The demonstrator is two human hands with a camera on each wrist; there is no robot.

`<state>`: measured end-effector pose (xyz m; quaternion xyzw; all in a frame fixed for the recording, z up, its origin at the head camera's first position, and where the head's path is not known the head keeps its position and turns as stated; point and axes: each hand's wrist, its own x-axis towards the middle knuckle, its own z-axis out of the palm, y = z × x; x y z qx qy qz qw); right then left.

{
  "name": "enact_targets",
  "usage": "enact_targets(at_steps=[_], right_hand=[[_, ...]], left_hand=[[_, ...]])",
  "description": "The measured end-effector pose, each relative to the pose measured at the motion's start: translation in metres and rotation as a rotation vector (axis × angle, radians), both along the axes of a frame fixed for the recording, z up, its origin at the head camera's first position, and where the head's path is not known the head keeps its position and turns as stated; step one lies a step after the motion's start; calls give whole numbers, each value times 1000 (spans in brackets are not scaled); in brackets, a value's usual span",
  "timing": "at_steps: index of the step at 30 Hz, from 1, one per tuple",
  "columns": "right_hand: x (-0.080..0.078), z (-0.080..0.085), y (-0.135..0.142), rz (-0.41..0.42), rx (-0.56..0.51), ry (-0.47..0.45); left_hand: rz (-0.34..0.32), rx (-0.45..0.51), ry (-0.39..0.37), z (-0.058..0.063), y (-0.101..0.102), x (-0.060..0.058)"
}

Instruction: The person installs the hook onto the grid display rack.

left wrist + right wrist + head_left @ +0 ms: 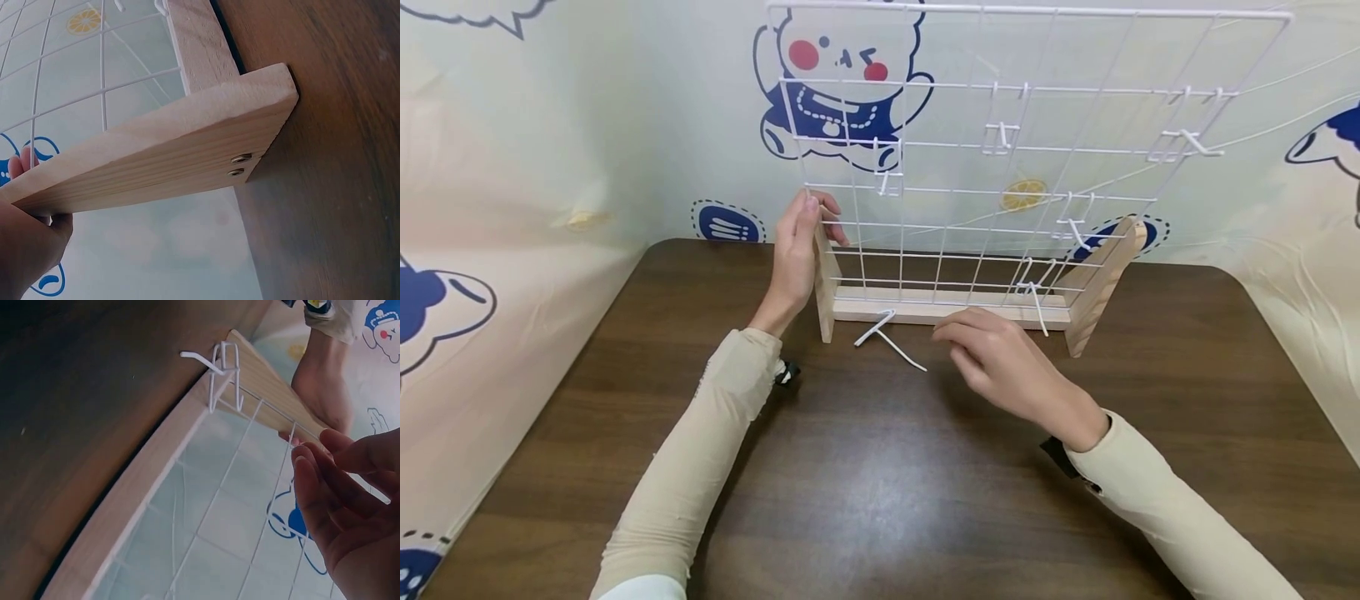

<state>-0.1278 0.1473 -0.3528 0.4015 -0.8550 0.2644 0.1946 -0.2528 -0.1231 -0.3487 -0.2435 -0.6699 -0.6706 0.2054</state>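
A white wire grid rack [940,225] stands in a wooden frame. My left hand [793,254] grips the upper part of its left wooden side post [824,283], thumb in front and fingers behind; the left wrist view shows the outer face of that post [181,162] with two bolts. A loose white wire hook [880,328] is at the front of the wooden base bar [940,312], near its left end. To the right of that hook hovers my right hand [1000,362], fingers loosely bent and holding nothing. The right wrist view shows the hook [225,372] beyond the fingertips [303,465].
Several white hooks hang on the grid, among them an upper-middle hook [1002,136], a right hook [1187,143] and a low hook [1036,292]. The rack is on a dark wooden table [880,483]. Behind it hangs a printed cloth [700,125] with cartoon figures.
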Motion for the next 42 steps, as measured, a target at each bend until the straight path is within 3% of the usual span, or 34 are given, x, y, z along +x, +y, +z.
enact_targets(at_steps=[28,42], right_hand=[[-28,-9,-53,56,127,-193],[-25,-26,-61,17,372,-373]], left_hand=[[-11,24,6,-1,1,0],[8,-5,6,-1,1,0]])
